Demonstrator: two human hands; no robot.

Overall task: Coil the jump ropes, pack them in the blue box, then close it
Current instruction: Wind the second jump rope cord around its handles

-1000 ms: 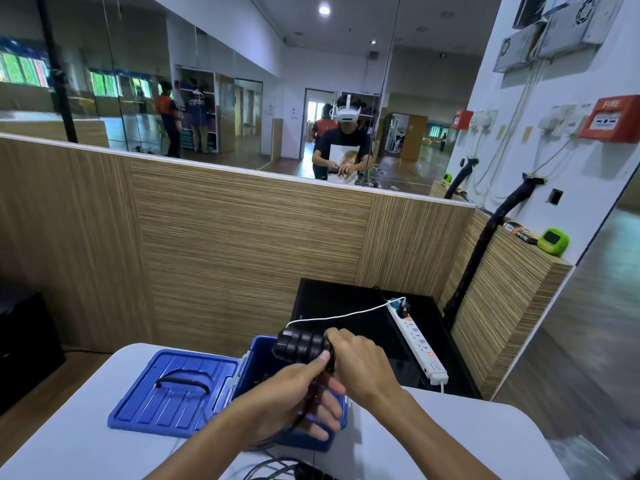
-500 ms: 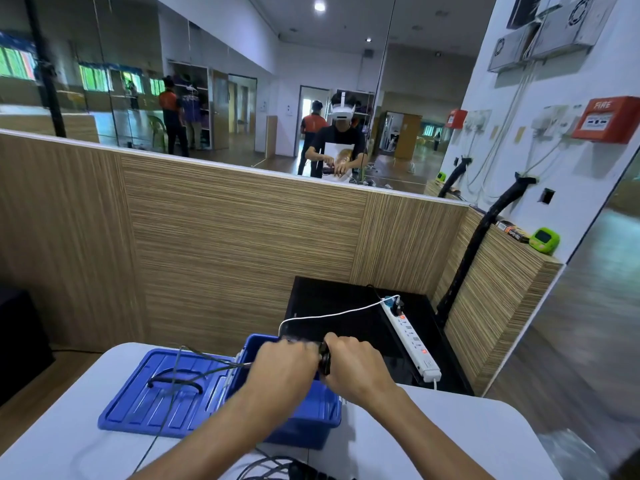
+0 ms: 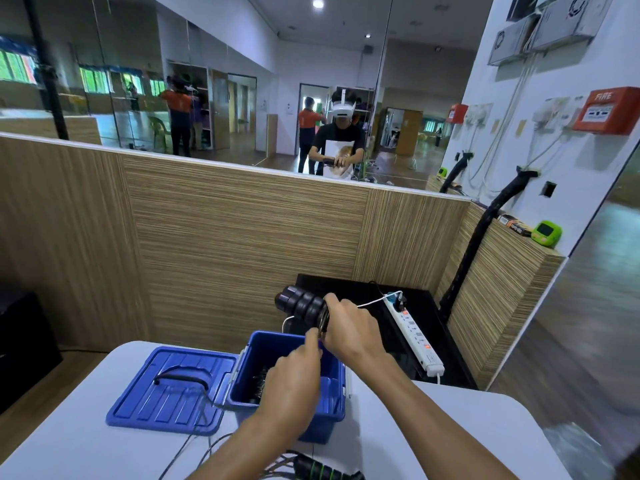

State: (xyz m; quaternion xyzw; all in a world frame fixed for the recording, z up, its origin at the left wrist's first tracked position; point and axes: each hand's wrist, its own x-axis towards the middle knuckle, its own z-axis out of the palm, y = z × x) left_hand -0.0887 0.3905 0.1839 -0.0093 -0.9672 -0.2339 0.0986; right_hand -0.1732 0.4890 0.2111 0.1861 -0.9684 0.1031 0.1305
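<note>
right hand (image 3: 351, 329) fisted and raised, left hand (image 3: 291, 379) pinching just beside it.

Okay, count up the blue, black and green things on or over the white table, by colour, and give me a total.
Blue: 2, the box and its lid.
Black: 1, the handles held by the right hand.
Green and black: 1, a handle at the near edge.
Total: 4.

Blue box (image 3: 332, 407) and lid (image 3: 166, 389), black ridged rope handle (image 3: 300, 304), white table (image 3: 79, 441), striped wood-grain partition (image 3: 225, 244).

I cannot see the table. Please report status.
Right hand grips black rope handles above open blue box. Left hand pinches the cord. Nothing blocks the box.
</note>
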